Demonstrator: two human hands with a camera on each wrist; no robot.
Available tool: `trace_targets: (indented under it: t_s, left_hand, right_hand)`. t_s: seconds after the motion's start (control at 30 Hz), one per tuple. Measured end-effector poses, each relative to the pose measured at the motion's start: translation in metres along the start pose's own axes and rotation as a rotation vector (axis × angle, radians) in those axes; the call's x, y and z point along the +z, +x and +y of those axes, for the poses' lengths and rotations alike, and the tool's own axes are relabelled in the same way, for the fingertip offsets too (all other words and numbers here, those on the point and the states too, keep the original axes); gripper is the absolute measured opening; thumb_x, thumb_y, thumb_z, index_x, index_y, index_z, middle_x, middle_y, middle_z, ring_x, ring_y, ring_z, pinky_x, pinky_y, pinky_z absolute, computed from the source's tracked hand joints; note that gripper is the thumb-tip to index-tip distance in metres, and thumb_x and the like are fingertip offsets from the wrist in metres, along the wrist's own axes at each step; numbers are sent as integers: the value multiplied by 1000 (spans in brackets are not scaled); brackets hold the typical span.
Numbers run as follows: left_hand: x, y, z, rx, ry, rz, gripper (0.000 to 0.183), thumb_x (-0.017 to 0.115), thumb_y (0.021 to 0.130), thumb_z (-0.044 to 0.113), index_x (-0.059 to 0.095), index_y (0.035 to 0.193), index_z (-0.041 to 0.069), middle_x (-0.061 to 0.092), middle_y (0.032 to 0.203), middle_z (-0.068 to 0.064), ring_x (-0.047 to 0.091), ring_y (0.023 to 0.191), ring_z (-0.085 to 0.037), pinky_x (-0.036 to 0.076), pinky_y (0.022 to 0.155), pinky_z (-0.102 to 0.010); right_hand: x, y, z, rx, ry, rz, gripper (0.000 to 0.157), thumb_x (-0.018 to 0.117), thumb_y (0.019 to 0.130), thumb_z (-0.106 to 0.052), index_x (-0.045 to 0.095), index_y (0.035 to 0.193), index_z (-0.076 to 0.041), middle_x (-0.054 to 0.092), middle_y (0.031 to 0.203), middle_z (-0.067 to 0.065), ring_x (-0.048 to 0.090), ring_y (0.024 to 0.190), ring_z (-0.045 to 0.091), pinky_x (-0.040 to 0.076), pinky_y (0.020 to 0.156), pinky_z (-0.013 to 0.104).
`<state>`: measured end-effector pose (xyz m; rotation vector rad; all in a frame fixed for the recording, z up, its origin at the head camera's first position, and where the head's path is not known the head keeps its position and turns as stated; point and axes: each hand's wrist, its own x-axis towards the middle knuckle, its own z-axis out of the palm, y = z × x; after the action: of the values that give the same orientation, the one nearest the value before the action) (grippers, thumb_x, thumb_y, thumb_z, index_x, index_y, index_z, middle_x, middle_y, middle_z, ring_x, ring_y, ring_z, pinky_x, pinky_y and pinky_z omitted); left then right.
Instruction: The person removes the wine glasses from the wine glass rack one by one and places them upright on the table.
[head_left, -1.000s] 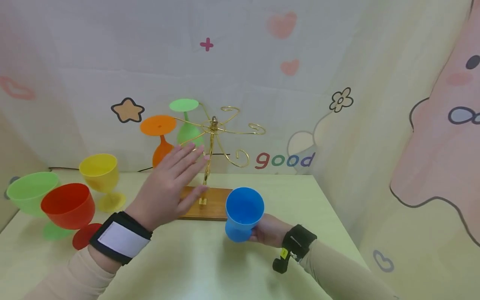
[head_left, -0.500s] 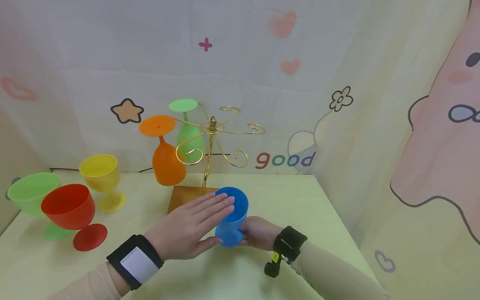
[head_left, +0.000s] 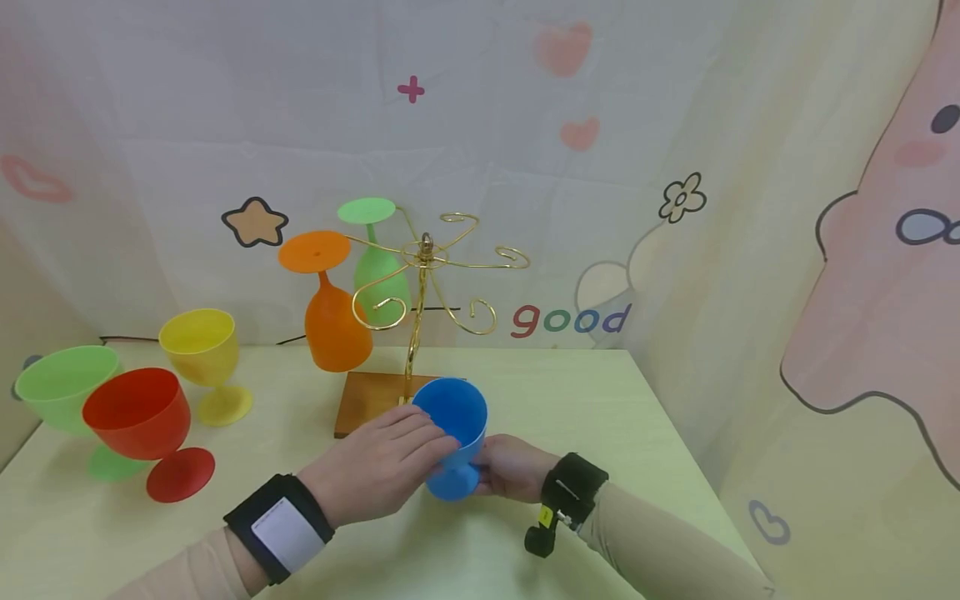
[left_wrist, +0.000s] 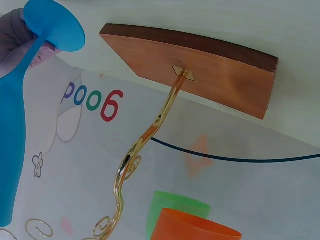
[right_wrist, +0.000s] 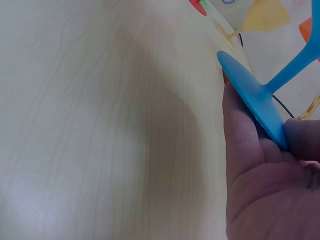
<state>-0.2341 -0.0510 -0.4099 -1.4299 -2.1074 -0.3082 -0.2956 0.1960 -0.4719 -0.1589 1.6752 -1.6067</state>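
Note:
A blue plastic goblet (head_left: pixel 459 407) is held mouth up, tilted a little toward me, in front of the gold wire stand (head_left: pixel 415 333). My right hand (head_left: pixel 517 468) grips its foot from the right. The right wrist view shows the thumb and fingers pinching the edge of the blue goblet's foot (right_wrist: pixel 250 92). My left hand (head_left: pixel 375 471) holds the bowl from the left, its fingers bent at the rim; the thumb is hidden. In the left wrist view the blue goblet (left_wrist: pixel 12 150) appears at the edge, without the left hand.
An orange goblet (head_left: pixel 337 333) and a green goblet (head_left: pixel 378 267) hang upside down from the stand's left arms. Its wooden base (head_left: pixel 366 403) rests on the table (head_left: pixel 585 400). Red (head_left: pixel 138 412), yellow (head_left: pixel 201 350) and light green (head_left: pixel 63 383) goblets stand at the left.
My right hand has brought the blue goblet left. My left hand has come down and right from before the stand, and its straight fingers have bent onto the bowl.

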Motion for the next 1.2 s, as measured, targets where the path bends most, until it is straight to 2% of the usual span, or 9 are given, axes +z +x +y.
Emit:
trace_targets:
  t_s: [0.2, 0.33, 0.47, 0.6, 0.67, 0.73, 0.87, 1.03, 1.2]
  left_hand:
    - [-1, 0, 2, -50, -17, -46, 37, 73, 85, 9, 52, 115, 11, 51, 91, 3, 48, 91, -14, 42, 89, -30]
    - [-3, 0, 2, -76, -20, -61, 38, 75, 83, 8, 53, 112, 12, 48, 88, 4, 46, 89, -14, 41, 88, -30]
    - [-3, -6, 0, -104, -14, -79, 39, 78, 80, 9, 53, 111, 13, 48, 87, 4, 45, 86, -14, 41, 87, -30]
    - [-4, -17, -4, -153, -1, -98, 39, 78, 80, 8, 53, 111, 13, 49, 88, 4, 45, 87, -15, 42, 88, -31]
    - [-7, -25, -5, -194, 8, -116, 39, 78, 81, 9, 54, 112, 13, 50, 89, 4, 45, 88, -15, 43, 89, -32]
    - [-10, -35, -7, -250, 14, -138, 40, 78, 81, 10, 56, 113, 12, 53, 92, 3, 47, 90, -15, 44, 89, -33]
    - [-18, -59, -10, -393, 52, -197, 39, 79, 81, 13, 59, 114, 11, 56, 94, 2, 49, 91, -17, 48, 85, -34]
    - [-31, -94, -18, -557, 114, -242, 41, 79, 81, 15, 59, 116, 10, 58, 94, 1, 52, 91, -19, 49, 83, -37]
    - [-44, -124, -27, -641, 134, -229, 42, 78, 81, 11, 58, 117, 5, 59, 95, -3, 54, 93, -23, 50, 83, -43]
  right_hand:
    - [4, 2, 0, 5, -9, 7, 48, 56, 99, -27, 44, 139, -2, 61, 124, 17, 62, 109, 33, 52, 92, 43]
    - [5, 3, -3, -37, -161, 88, 44, 56, 99, -31, 53, 134, -3, 63, 121, 15, 63, 107, 35, 52, 90, 48]
    - [6, 2, -8, -138, -531, 261, 47, 51, 99, -41, 55, 134, -9, 61, 126, 10, 59, 114, 34, 49, 93, 51]
    - [6, -2, -12, -235, -960, 488, 56, 51, 98, -46, 45, 144, -14, 41, 149, 10, 34, 138, 35, 34, 106, 57]
    - [3, -4, -12, -272, -1093, 577, 62, 54, 96, -46, 39, 148, -15, 27, 157, 12, 19, 144, 35, 22, 111, 58]
    - [-1, -5, -12, -309, -1175, 636, 66, 56, 96, -45, 36, 150, -13, 20, 159, 14, 12, 145, 37, 15, 113, 58]
    - [-12, -8, -9, -317, -1237, 683, 68, 56, 95, -45, 35, 150, -10, 19, 158, 17, 10, 145, 38, 11, 114, 58]
    - [-22, -12, -6, -293, -1241, 681, 69, 56, 94, -44, 35, 150, -8, 19, 157, 20, 12, 144, 41, 13, 113, 60]
    - [-24, -15, -5, -303, -1228, 669, 69, 57, 95, -42, 35, 149, -7, 20, 157, 21, 13, 144, 42, 13, 113, 61]
